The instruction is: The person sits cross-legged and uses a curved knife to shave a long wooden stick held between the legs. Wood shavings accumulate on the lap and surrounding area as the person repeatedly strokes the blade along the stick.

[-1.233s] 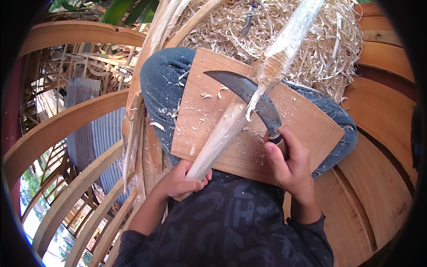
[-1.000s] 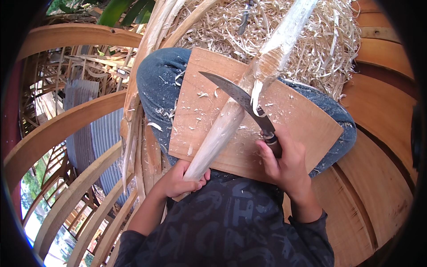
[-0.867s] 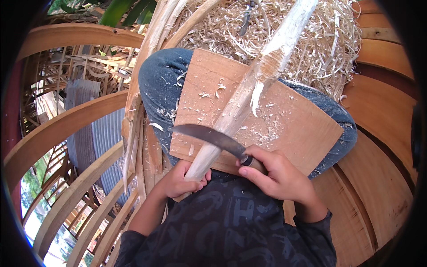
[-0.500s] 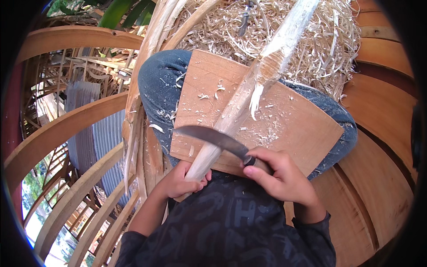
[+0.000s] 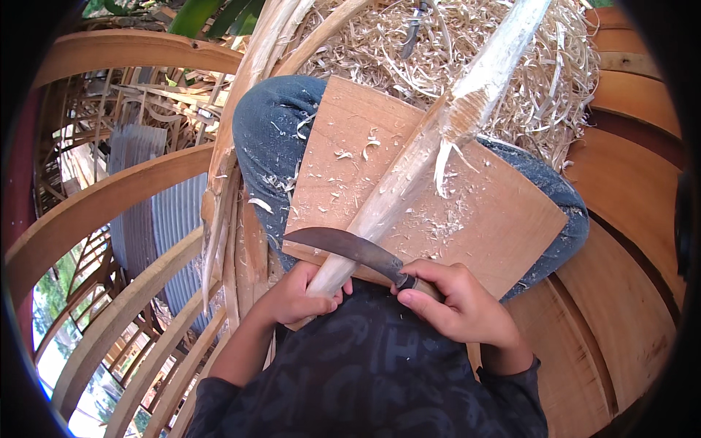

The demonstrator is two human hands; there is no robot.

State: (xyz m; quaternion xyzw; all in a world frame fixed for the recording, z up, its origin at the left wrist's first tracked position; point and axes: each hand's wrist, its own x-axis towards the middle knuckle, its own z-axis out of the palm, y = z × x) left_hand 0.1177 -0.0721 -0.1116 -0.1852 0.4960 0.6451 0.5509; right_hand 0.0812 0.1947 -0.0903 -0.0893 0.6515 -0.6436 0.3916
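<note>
A long pale wooden pole (image 5: 398, 186) slants from my belly up to the far right, across a flat wooden board (image 5: 504, 212) on my lap. My left hand (image 5: 307, 296) is closed round the pole's near end. In my right hand (image 5: 460, 301) is the handle of a knife (image 5: 347, 246) with a broad curved blade. The blade crosses over the pole just beyond my left hand, its tip pointing left. Partway along the pole is a rough brown patch (image 5: 465, 113), with a torn pale strip hanging below it. Small shavings (image 5: 445, 226) lie on the board.
A large heap of curly wood shavings (image 5: 540, 102) lies beyond my knees, with a second dark tool (image 5: 412, 33) on it. Split wood lengths (image 5: 226, 168) stand along my left. Curved wooden slats (image 5: 109, 193) run down the left; broad planks (image 5: 628, 212) curve on the right.
The knife has come a little nearer to me along the pole, toward my left hand. My left hand keeps its grip. The whole view has shifted slightly.
</note>
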